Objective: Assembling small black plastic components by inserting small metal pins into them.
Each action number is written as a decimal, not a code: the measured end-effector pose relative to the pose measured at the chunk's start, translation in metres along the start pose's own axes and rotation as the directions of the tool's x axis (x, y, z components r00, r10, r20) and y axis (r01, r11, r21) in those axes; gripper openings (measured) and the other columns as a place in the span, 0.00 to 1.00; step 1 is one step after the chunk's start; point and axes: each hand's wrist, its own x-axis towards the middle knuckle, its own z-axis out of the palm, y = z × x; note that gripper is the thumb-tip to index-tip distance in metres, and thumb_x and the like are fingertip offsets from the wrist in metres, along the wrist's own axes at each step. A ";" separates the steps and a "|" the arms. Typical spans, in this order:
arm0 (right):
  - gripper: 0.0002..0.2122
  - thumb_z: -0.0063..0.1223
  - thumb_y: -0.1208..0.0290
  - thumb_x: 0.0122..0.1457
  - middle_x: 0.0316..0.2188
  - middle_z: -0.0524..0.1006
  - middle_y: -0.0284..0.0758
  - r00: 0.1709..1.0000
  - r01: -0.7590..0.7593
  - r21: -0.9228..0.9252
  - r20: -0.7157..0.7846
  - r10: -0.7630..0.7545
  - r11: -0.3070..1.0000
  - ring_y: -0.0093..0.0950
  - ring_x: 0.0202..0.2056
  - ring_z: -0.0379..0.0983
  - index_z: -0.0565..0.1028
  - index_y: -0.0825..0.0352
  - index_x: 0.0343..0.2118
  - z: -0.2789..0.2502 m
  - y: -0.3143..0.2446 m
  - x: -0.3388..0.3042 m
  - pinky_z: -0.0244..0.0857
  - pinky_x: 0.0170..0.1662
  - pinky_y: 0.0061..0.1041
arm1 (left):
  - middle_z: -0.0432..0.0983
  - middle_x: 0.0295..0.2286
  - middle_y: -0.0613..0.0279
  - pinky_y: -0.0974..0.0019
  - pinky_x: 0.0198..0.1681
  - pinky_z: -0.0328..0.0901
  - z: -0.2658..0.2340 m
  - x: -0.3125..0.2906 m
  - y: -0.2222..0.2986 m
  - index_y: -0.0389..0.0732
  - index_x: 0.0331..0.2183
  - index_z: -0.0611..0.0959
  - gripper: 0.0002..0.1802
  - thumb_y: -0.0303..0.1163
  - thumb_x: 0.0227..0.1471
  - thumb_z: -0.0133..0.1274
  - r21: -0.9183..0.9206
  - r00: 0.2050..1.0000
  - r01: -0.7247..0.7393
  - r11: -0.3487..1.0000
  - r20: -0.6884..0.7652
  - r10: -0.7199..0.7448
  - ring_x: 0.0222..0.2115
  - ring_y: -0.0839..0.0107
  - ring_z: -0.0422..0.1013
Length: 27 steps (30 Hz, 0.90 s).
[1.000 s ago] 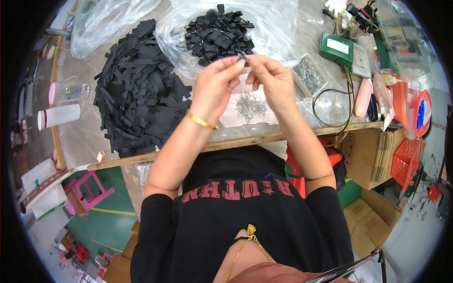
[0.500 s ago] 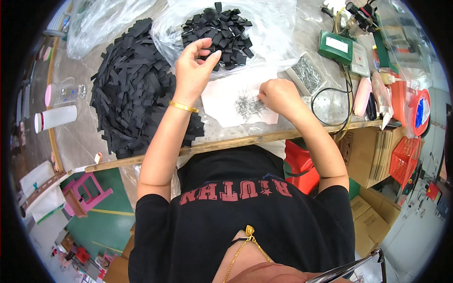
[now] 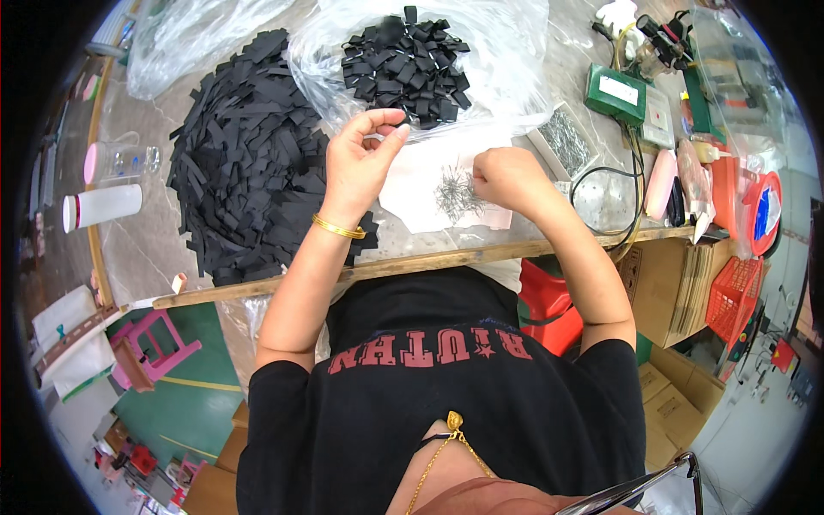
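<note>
My left hand (image 3: 360, 169), a gold bangle at its wrist, hovers between two black heaps with thumb and forefinger brought close together. Something small and dark seems to sit at those tips, too small to make out. Just beyond is a pile of small folded black strap pieces (image 3: 405, 73) on clear plastic. A larger heap of flat black strips (image 3: 245, 163) spreads to its left. My right hand (image 3: 512, 178) is closed, fingers curled down beside thin silvery metal pins (image 3: 459, 196) scattered on a white sheet (image 3: 408, 206). Its fingertips are hidden, so what they grip cannot be seen.
An open box of metal pins (image 3: 564, 142) stands behind my right hand. Cables (image 3: 637, 184) loop from a green box (image 3: 615, 93) at the right. Clear plastic sheeting (image 3: 506, 51) covers the back. A white bottle (image 3: 103, 209) lies left; a wooden edge (image 3: 429, 260) runs along the front.
My left hand has come down from the black folded pieces toward me, and its thumb and forefinger have closed together. The right hand stays by the pins, its fingers curled.
</note>
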 end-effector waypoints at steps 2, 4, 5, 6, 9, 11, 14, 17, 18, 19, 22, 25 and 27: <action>0.07 0.48 0.72 0.40 0.18 0.73 0.44 1.000 -0.005 0.162 0.006 0.004 0.987 0.37 0.23 0.72 0.74 0.71 0.19 -0.007 0.004 -0.005 0.65 0.29 0.32 | 0.73 0.32 0.65 0.79 0.35 0.62 0.000 -0.006 -0.006 0.34 0.36 0.77 0.11 0.23 0.46 0.53 -0.021 1.000 0.005 1.000 0.019 -0.005 0.30 0.83 0.67; 0.08 0.48 0.73 0.40 0.18 0.74 0.43 1.000 -0.009 0.321 0.012 0.006 0.947 0.35 0.23 0.72 0.74 0.73 0.20 -0.009 0.009 -0.010 0.65 0.29 0.30 | 0.73 0.32 0.64 0.78 0.35 0.63 0.004 -0.014 -0.008 0.34 0.37 0.76 0.12 0.23 0.46 0.52 -0.089 0.997 0.041 0.995 0.071 -0.035 0.30 0.81 0.68; 0.08 0.50 0.73 0.42 0.18 0.74 0.40 0.999 -0.049 0.502 0.029 0.040 0.863 0.30 0.22 0.71 0.74 0.73 0.22 -0.007 0.012 -0.011 0.64 0.28 0.26 | 0.74 0.33 0.63 0.78 0.34 0.64 0.007 -0.018 -0.014 0.33 0.36 0.75 0.11 0.22 0.46 0.52 -0.098 0.994 0.052 0.994 0.103 -0.042 0.30 0.81 0.68; 0.08 0.52 0.72 0.44 0.17 0.74 0.37 0.996 -0.089 0.663 0.051 0.074 0.744 0.24 0.21 0.70 0.74 0.74 0.23 -0.005 0.015 -0.012 0.63 0.27 0.23 | 0.74 0.33 0.63 0.78 0.34 0.64 0.011 -0.023 -0.015 0.33 0.37 0.75 0.12 0.22 0.46 0.51 -0.100 0.986 0.081 0.992 0.153 -0.065 0.30 0.81 0.68; 0.08 0.54 0.73 0.47 0.20 0.74 0.30 0.992 -0.124 0.906 0.107 0.065 0.405 0.15 0.22 0.67 0.74 0.73 0.27 0.008 0.020 -0.011 0.61 0.27 0.16 | 0.73 0.33 0.62 0.78 0.30 0.64 0.025 -0.037 -0.023 0.33 0.40 0.74 0.14 0.23 0.48 0.49 -0.086 0.941 0.188 0.978 0.300 -0.155 0.29 0.80 0.69; 0.07 0.53 0.73 0.48 0.22 0.74 0.28 0.991 -0.135 0.927 0.128 0.046 0.351 0.14 0.24 0.66 0.74 0.72 0.27 0.007 0.018 -0.011 0.61 0.29 0.14 | 0.74 0.32 0.61 0.78 0.29 0.64 0.034 -0.043 -0.029 0.34 0.40 0.74 0.14 0.23 0.48 0.49 -0.065 0.930 0.229 0.971 0.308 -0.199 0.29 0.80 0.70; 0.07 0.54 0.73 0.49 0.24 0.74 0.28 0.990 -0.138 0.955 0.131 0.044 0.263 0.13 0.25 0.66 0.73 0.72 0.28 0.004 0.010 -0.011 0.61 0.29 0.13 | 0.74 0.31 0.61 0.79 0.28 0.64 0.041 -0.043 -0.033 0.33 0.39 0.75 0.13 0.24 0.48 0.49 -0.146 0.893 0.347 0.926 0.352 -0.279 0.28 0.79 0.70; 0.07 0.54 0.73 0.50 0.25 0.74 0.29 0.995 -0.078 0.976 0.063 0.081 0.202 0.14 0.26 0.67 0.73 0.72 0.29 0.009 0.005 -0.009 0.61 0.29 0.13 | 0.75 0.30 0.60 0.80 0.26 0.63 0.043 -0.042 -0.024 0.32 0.38 0.76 0.13 0.26 0.49 0.50 -0.208 0.868 0.399 0.893 0.400 -0.295 0.26 0.79 0.70; 0.08 0.54 0.73 0.50 0.25 0.74 0.29 0.995 -0.029 0.984 0.011 0.100 0.174 0.14 0.26 0.68 0.73 0.72 0.29 0.011 0.004 -0.008 0.61 0.29 0.13 | 0.75 0.30 0.60 0.80 0.26 0.63 0.044 -0.041 -0.023 0.32 0.38 0.76 0.13 0.26 0.49 0.50 -0.207 0.869 0.397 0.894 0.398 -0.294 0.26 0.79 0.70; 0.08 0.54 0.73 0.50 0.25 0.74 0.29 0.995 -0.026 0.984 0.009 0.098 0.174 0.14 0.26 0.68 0.73 0.72 0.29 0.013 0.002 -0.008 0.61 0.29 0.13 | 0.75 0.30 0.60 0.80 0.25 0.62 0.044 -0.041 -0.023 0.32 0.36 0.76 0.12 0.27 0.49 0.50 -0.239 0.878 0.402 0.884 0.376 -0.297 0.25 0.80 0.69; 0.08 0.54 0.72 0.50 0.25 0.74 0.28 0.997 -0.006 0.992 -0.003 0.075 0.129 0.14 0.27 0.68 0.73 0.72 0.30 0.014 -0.001 -0.010 0.60 0.28 0.13 | 0.76 0.29 0.60 0.80 0.24 0.60 0.041 -0.040 -0.025 0.32 0.34 0.77 0.11 0.28 0.49 0.50 -0.282 0.888 0.391 0.876 0.364 -0.280 0.24 0.80 0.69; 0.07 0.54 0.73 0.50 0.24 0.73 0.28 0.998 0.028 0.995 -0.033 0.047 0.097 0.14 0.26 0.68 0.73 0.71 0.30 0.016 0.001 -0.012 0.60 0.28 0.12 | 0.76 0.27 0.60 0.80 0.23 0.60 0.037 -0.040 -0.024 0.32 0.33 0.77 0.09 0.28 0.49 0.50 -0.294 0.888 0.374 0.880 0.388 -0.247 0.24 0.81 0.68; 0.08 0.53 0.72 0.51 0.26 0.73 0.27 0.998 0.058 0.987 -0.057 -0.010 0.151 0.13 0.25 0.67 0.73 0.70 0.32 0.018 0.004 -0.011 0.60 0.27 0.12 | 0.76 0.27 0.60 0.80 0.23 0.60 0.035 -0.040 -0.023 0.33 0.32 0.77 0.09 0.28 0.49 0.50 -0.296 0.886 0.367 0.882 0.400 -0.235 0.23 0.81 0.68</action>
